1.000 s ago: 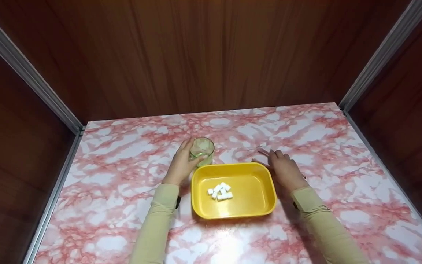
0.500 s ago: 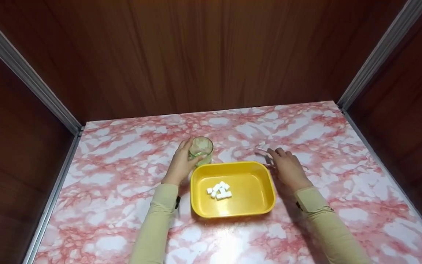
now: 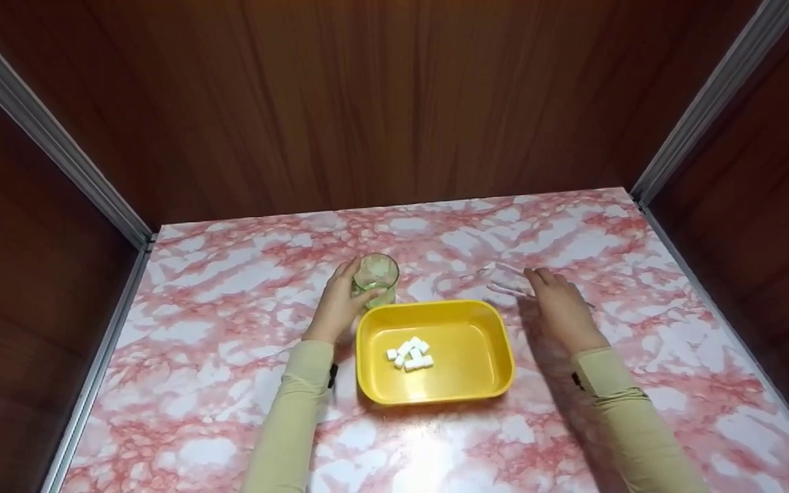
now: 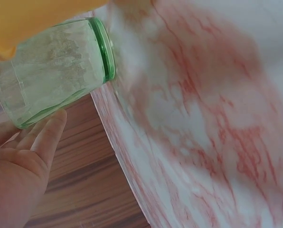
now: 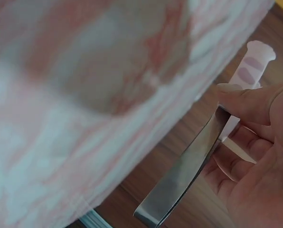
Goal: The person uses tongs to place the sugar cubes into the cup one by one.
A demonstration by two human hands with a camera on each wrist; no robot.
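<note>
In the head view my left hand (image 3: pixel 338 307) grips a clear, green-tinted glass (image 3: pixel 377 272) standing behind the yellow tub's left corner. The left wrist view shows fingers along the side of the same glass (image 4: pixel 56 71). My right hand (image 3: pixel 564 311) is right of the tub, holding tongs whose pale tips (image 3: pixel 512 290) point left. Seen from the right wrist, the tongs (image 5: pixel 182 168) have a bent metal band and pinkish-white plastic ends, pinched between thumb and fingers. Several small white cubes (image 3: pixel 414 356) lie in the left half of the yellow tub (image 3: pixel 435 398).
A pink-and-white marbled table (image 3: pixel 230 424) bears everything. Brown wood-grain panels (image 3: pixel 394 103) with grey metal edge strips (image 3: pixel 103 370) enclose it at the back and both sides. The tub stands between the two forearms.
My right hand has moved rightward, away from the tub, with the tongs, whose spread tips now show more clearly. The left hand stays on the glass, and the cubes lie as before.
</note>
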